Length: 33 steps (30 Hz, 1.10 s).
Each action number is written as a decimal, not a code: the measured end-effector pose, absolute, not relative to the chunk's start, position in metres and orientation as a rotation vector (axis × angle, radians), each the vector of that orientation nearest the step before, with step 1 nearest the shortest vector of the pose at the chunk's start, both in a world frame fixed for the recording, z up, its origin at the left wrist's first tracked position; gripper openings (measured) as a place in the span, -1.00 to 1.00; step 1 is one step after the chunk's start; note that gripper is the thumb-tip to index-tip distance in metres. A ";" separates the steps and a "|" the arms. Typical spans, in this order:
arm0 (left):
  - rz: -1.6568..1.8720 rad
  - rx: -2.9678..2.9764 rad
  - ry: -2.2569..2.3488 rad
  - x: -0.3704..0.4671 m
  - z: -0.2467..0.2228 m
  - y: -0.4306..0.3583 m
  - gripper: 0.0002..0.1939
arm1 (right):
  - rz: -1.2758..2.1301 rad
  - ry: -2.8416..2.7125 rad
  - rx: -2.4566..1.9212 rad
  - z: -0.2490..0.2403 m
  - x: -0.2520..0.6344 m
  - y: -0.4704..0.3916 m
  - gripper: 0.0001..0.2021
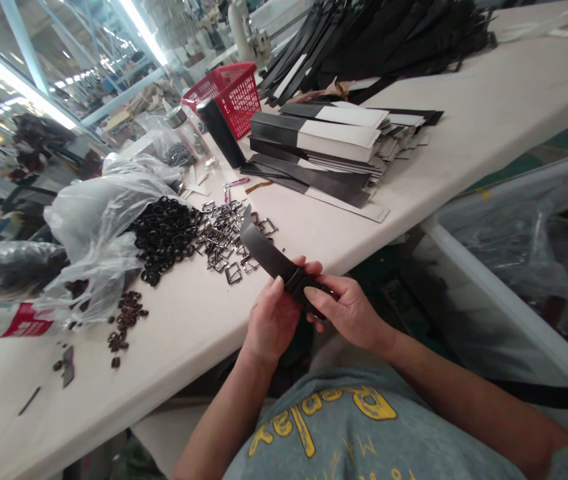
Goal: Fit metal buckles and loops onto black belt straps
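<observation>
Both of my hands are closed on a black belt strap [269, 252] in front of my body, just off the table's near edge. My left hand [275, 319] pinches it where a dark band crosses the strap. At the end nearest me, my right hand [349, 308] grips the strap with the thumb lying on top, and a bit of metal shows beneath those fingers. The strap's free end curls up over the table. Beyond it lie loose metal buckles [219, 233] and a heap of black belt loops [164, 237].
A stack of black-and-white strap pieces [334, 137] lies farther back, near a red basket [239, 100] and a black cylinder [221, 133]. Clear plastic bags [94, 207] and small brown loops [127, 320] are on the left. Many black straps [389, 40] cover the far table.
</observation>
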State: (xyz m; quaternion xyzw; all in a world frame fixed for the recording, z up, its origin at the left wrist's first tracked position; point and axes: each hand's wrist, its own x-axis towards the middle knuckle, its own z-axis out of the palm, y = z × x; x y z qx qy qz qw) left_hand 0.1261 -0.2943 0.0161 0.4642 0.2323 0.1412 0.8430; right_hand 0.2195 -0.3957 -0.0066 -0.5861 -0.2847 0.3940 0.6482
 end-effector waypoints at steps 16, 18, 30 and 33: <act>0.552 1.101 0.469 0.122 0.006 -0.305 -0.58 | 0.658 -0.800 -1.503 -0.002 0.220 -0.395 -0.82; 0.603 1.096 0.489 0.125 0.007 -0.305 -0.56 | 0.602 -0.837 -1.544 -0.003 0.220 -0.392 -0.84; 0.517 1.129 0.519 0.121 0.004 -0.309 -0.67 | 1.058 -0.851 -1.216 -0.006 0.227 -0.399 -0.63; 0.525 1.043 0.579 0.118 0.007 -0.318 -0.74 | 1.118 -0.794 -1.235 -0.005 0.225 -0.406 -0.59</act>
